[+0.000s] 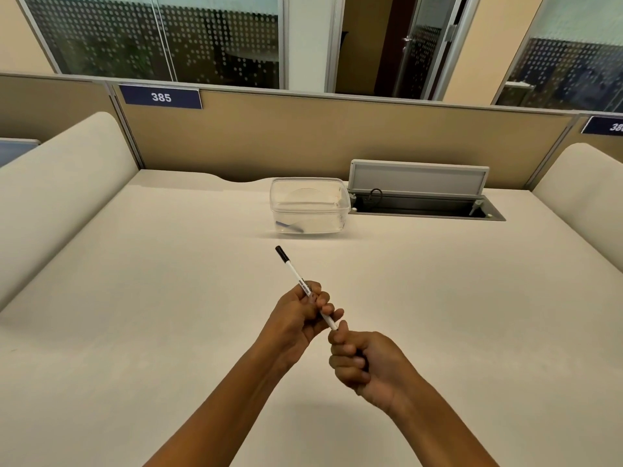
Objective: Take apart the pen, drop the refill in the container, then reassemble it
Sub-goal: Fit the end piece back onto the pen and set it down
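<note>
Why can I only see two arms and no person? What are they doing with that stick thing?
The camera sits on the person's head and looks forward and down, so you see what they see: only their own arms. There is just this one picture, no machine at all.

The stick is a white pen with a black end pointing away. The left hand wraps around its middle. The right hand is closed in a fist at the pen's near end, with its grip pinching the tip, perhaps to pull or twist it apart.

On the pale desk, farther back, stands a clear plastic container with something small and bluish at its bottom. Beside it is an open cable hatch in the desk.
</note>
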Available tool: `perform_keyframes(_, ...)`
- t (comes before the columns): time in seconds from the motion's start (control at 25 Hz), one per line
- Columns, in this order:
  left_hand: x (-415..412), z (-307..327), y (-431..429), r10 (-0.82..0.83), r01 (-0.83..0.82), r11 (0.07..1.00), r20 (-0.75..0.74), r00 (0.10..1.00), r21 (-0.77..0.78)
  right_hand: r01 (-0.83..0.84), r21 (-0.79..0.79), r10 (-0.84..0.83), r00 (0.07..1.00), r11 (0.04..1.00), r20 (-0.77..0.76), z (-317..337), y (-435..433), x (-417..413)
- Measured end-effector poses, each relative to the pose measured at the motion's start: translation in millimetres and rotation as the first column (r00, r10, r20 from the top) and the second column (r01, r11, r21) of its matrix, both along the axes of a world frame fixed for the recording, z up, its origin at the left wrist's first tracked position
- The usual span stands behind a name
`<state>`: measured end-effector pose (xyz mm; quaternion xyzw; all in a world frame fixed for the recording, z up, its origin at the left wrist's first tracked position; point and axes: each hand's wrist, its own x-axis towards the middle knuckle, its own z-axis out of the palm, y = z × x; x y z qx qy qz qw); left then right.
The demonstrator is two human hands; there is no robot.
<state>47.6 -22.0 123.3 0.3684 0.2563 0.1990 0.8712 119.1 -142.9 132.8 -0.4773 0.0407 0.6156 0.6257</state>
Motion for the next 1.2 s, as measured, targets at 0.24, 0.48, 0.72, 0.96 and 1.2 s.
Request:
perform_keyframes(0.24,-1.8,-3.5,-4.7,-0.033,0.055,0.976,-0.107,0.994,0.210,-0.042,-0.094,0.089,0.816,0.995,0.571,-14.9,-4.3,-6.8)
perform_keyframes(0.48,0.7,-26.6,-12.0,0.096,0.125,0.806,-0.336,0.937,0.578,0.233,-0.067,-0.018,0.344,0.970,0.939,-28.3,1.2,1.1)
perform_keyframes(0.72,-22.5,-93.0,-8.0,0.499,0.493,0.327,-0.590,0.635,0.806,0.416,0.071,-0.038,-0.086,0.907,0.996,-56.7,8.2,13.1)
perform_keyframes(0.96,-42.5,-125.0,-3.4,0.625,0.672,0.150,-0.596,0.504,0.725,0.442,-0.034,0.104,-0.136,0.896,0.985,-89.0,13.0,15.9)
perform_keyframes(1.2,-44.8,-124.2,-6.7,0.651,0.648,0.103,-0.544,0.529,0.754,0.451,-0.107,0.183,-0.128,0.886,0.975,-107.2,12.6,12.9)
